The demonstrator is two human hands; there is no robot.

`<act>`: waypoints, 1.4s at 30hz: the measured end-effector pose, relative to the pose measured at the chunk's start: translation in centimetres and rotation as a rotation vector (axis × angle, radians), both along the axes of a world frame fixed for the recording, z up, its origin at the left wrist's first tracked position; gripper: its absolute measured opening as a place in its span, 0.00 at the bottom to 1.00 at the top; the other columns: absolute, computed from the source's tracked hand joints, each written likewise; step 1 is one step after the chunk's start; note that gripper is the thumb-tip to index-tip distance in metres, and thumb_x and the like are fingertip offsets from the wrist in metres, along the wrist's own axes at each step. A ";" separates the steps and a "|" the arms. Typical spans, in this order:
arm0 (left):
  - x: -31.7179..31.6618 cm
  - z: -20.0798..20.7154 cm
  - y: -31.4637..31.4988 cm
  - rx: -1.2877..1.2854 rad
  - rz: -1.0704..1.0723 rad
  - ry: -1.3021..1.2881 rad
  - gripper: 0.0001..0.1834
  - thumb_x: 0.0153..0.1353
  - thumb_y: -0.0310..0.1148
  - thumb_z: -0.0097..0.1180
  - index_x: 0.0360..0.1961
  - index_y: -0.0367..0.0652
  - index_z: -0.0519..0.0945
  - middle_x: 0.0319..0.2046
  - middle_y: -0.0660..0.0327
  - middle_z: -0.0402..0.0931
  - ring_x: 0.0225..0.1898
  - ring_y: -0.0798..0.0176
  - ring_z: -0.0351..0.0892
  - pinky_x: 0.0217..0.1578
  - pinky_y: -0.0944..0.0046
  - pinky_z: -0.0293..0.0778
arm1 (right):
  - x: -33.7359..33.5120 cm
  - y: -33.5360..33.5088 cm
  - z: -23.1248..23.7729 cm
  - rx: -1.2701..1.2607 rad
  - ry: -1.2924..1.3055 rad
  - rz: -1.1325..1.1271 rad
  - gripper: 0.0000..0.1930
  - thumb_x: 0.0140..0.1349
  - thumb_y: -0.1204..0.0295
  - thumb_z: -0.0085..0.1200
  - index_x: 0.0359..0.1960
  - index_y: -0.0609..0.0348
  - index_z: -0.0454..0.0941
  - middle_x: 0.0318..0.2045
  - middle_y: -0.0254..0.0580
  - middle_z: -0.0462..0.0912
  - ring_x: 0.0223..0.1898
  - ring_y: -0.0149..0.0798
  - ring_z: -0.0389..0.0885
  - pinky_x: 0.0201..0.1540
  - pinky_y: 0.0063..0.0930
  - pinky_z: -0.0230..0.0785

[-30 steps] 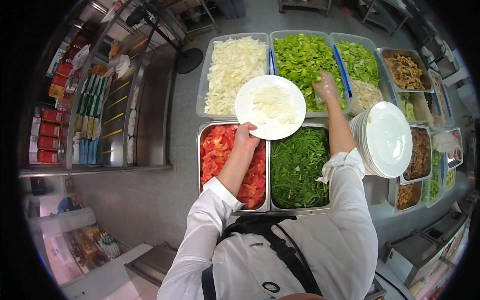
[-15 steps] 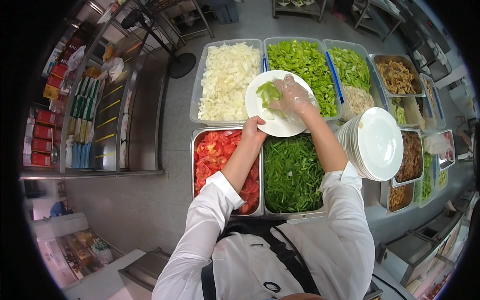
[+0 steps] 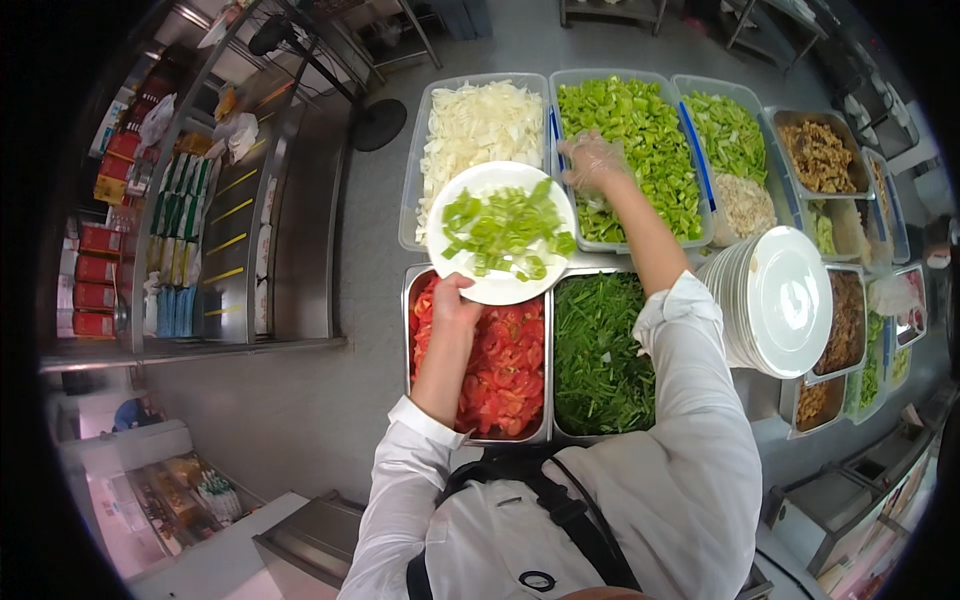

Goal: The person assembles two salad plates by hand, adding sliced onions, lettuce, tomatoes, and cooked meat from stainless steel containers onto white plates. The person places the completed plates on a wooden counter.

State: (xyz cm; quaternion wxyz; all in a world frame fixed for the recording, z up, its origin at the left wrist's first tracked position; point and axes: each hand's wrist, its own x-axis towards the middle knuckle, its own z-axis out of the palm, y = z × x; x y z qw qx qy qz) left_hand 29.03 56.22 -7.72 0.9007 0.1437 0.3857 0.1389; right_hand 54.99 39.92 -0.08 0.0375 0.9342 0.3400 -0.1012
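Observation:
My left hand point(image 3: 456, 300) is bare and closed on the near rim of a white plate point(image 3: 508, 291), its thumb on top. Chopped green pepper point(image 3: 503, 228) is spread over the plate. The plate hangs over the corner between the onion tub and the tomato pan. My right hand point(image 3: 594, 162), in a clear plastic glove, is at the left side of a clear tub point(image 3: 622, 246) of chopped green pepper. Its fingers bend downward toward the pepper pieces. The fingertips are hidden and blurred, so what they hold, if anything, does not show.
Chopped onion point(image 3: 480, 125) fills the tub at far left. Nearer are steel pans of cut tomato point(image 3: 505, 370) and chopped green stalks point(image 3: 602, 350). A tall stack of white plates point(image 3: 790, 302) stands right of my forearm. Several more food containers lie beyond; a steel shelf point(image 3: 300, 220) is at left.
The plate has moved left and nearer in my left hand, and more green pepper now shows on it. My right hand has left the plate and gone over to the pepper tub.

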 end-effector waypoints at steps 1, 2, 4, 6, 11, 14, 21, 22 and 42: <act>-0.8 0.3 1.0 0.019 0.004 0.020 0.38 0.37 0.16 0.38 0.58 0.35 0.61 0.56 0.48 0.64 0.58 0.42 0.61 0.61 0.42 0.56 | 0.0 -0.1 0.0 0.006 0.052 -0.041 0.30 0.52 0.59 0.51 0.60 0.39 0.63 0.61 0.42 0.62 0.62 0.45 0.59 0.63 0.56 0.48; -1.6 0.5 1.9 0.031 0.019 0.045 0.38 0.37 0.16 0.39 0.57 0.35 0.62 0.56 0.48 0.64 0.58 0.43 0.62 0.60 0.42 0.57 | 0.2 -0.1 -0.6 0.018 0.058 -0.071 0.30 0.51 0.58 0.50 0.60 0.37 0.62 0.61 0.41 0.62 0.63 0.44 0.58 0.62 0.57 0.48; -2.8 0.8 3.3 0.054 0.029 0.082 0.36 0.37 0.16 0.39 0.56 0.35 0.63 0.55 0.49 0.65 0.57 0.43 0.63 0.60 0.43 0.59 | 0.6 -0.7 -2.0 0.047 0.077 -0.145 0.31 0.51 0.56 0.49 0.61 0.34 0.61 0.62 0.38 0.61 0.64 0.43 0.57 0.62 0.60 0.47; -4.0 0.5 4.4 0.067 0.061 0.089 0.35 0.36 0.16 0.39 0.55 0.34 0.64 0.54 0.49 0.66 0.57 0.43 0.64 0.59 0.43 0.60 | 0.6 -1.7 -2.4 0.084 0.108 -0.187 0.31 0.50 0.58 0.49 0.60 0.34 0.61 0.62 0.37 0.61 0.63 0.43 0.57 0.61 0.58 0.50; -4.6 0.9 4.8 0.062 0.153 0.057 0.35 0.36 0.17 0.39 0.54 0.32 0.64 0.53 0.49 0.67 0.56 0.43 0.64 0.59 0.43 0.60 | -0.1 -3.7 -0.9 -0.033 0.173 -0.192 0.30 0.50 0.62 0.52 0.59 0.38 0.64 0.61 0.37 0.61 0.62 0.45 0.59 0.60 0.47 0.59; -4.4 1.3 4.4 0.041 0.152 0.037 0.37 0.35 0.17 0.39 0.56 0.33 0.62 0.54 0.48 0.66 0.57 0.42 0.63 0.60 0.41 0.58 | -1.3 -3.6 -0.4 -0.077 0.156 -0.201 0.31 0.49 0.65 0.57 0.58 0.40 0.66 0.61 0.39 0.61 0.61 0.46 0.60 0.59 0.43 0.62; -2.3 2.1 1.6 0.000 0.101 -0.011 0.39 0.36 0.16 0.40 0.58 0.36 0.62 0.55 0.48 0.65 0.58 0.42 0.63 0.60 0.41 0.57 | -1.1 -4.2 -1.9 0.009 0.088 -0.179 0.30 0.47 0.73 0.59 0.55 0.43 0.68 0.56 0.43 0.66 0.56 0.49 0.67 0.55 0.39 0.66; -2.0 1.9 1.3 -0.011 0.087 -0.031 0.38 0.35 0.16 0.40 0.57 0.36 0.63 0.54 0.48 0.66 0.57 0.44 0.64 0.60 0.43 0.58 | -1.0 -4.6 -1.9 0.035 0.079 -0.171 0.29 0.47 0.74 0.59 0.55 0.44 0.69 0.55 0.44 0.67 0.55 0.49 0.69 0.55 0.39 0.67; 7.0 1.9 -9.5 -0.115 -0.222 -0.163 0.36 0.34 0.15 0.38 0.53 0.33 0.64 0.52 0.47 0.67 0.55 0.43 0.65 0.61 0.43 0.58 | -7.4 -5.7 6.0 0.518 0.021 0.066 0.27 0.41 0.63 0.62 0.47 0.51 0.73 0.49 0.51 0.70 0.50 0.49 0.71 0.53 0.35 0.65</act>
